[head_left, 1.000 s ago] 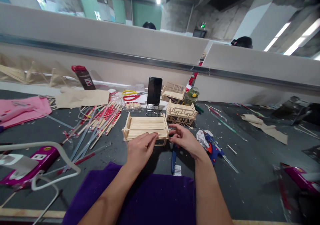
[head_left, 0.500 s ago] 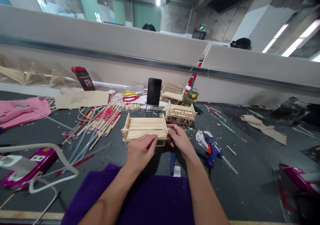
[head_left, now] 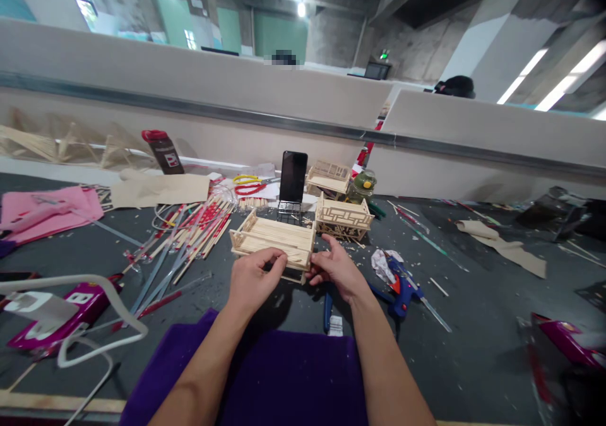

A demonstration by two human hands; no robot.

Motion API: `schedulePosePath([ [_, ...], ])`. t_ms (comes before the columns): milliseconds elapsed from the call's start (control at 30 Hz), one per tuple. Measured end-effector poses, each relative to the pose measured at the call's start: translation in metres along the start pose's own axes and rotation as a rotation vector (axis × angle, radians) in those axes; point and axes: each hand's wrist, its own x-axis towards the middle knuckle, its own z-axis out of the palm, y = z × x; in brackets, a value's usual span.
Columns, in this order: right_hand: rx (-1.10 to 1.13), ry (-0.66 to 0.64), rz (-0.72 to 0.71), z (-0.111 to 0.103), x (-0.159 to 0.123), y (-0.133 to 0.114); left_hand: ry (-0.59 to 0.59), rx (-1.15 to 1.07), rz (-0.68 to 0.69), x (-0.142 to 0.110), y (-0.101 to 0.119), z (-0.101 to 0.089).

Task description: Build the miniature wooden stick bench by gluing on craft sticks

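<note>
A small tray-like model made of thin wooden sticks (head_left: 272,238) sits at the middle of the dark table, turned at a slant. My left hand (head_left: 253,281) pinches its near edge with fingers closed. My right hand (head_left: 334,267) grips its near right corner, fingers curled round the frame. Two more finished stick models stand behind: one (head_left: 343,216) just right of the tray, another (head_left: 329,177) farther back. A black phone (head_left: 293,177) stands upright on a small stand behind the tray.
A heap of wooden sticks and red-and-white wrappers (head_left: 192,230) lies to the left. A blue glue gun (head_left: 401,284) and crumpled paper lie to the right. Scissors (head_left: 246,183), a dark bottle (head_left: 163,152), pink cloth (head_left: 47,205) and a purple cloth (head_left: 265,375) are also about. A low partition wall runs behind.
The stick tray has been turned and tilted, its right end swung toward me. Both hands shifted slightly left and closer together on its near edge.
</note>
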Motion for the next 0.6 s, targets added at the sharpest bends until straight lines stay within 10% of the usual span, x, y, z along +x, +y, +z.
schedulePosePath([
  [133, -0.097, -0.108, 0.044, -0.005, -0.001, -0.002, -0.173, -0.256, -0.147, 0.010, -0.017, -0.015],
  [233, -0.206, 0.105, -0.069, -0.014, 0.007, 0.004, -0.261, -0.383, -0.228, 0.015, -0.026, -0.029],
  [333, -0.241, 0.324, -0.226, -0.019, 0.018, 0.012, -0.234, -0.391, -0.308, 0.017, -0.027, -0.036],
  [600, -0.147, 0.252, -0.298, -0.011, 0.018, 0.011, -0.041, -0.505, -0.501, 0.019, -0.021, -0.038],
])
